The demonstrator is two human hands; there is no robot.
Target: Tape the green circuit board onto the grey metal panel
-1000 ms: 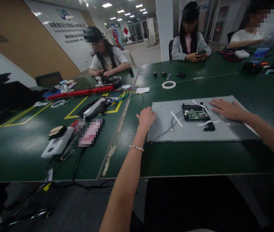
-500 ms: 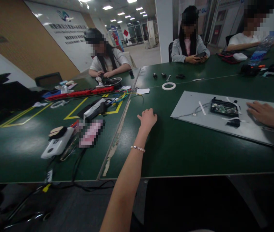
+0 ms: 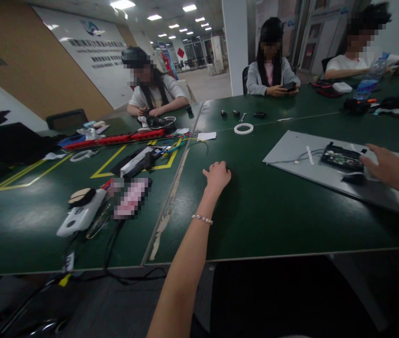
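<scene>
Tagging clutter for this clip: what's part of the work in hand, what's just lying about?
In hand: grey panel, circuit board on it, grey cable, right hand beside the board.
Lying about: tape roll, red power strip, white device, water bottle.

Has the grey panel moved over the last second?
Yes. The panel slid right: its left corner lay left of the tape ring, and now lies right of it, with the right hand on it.
</scene>
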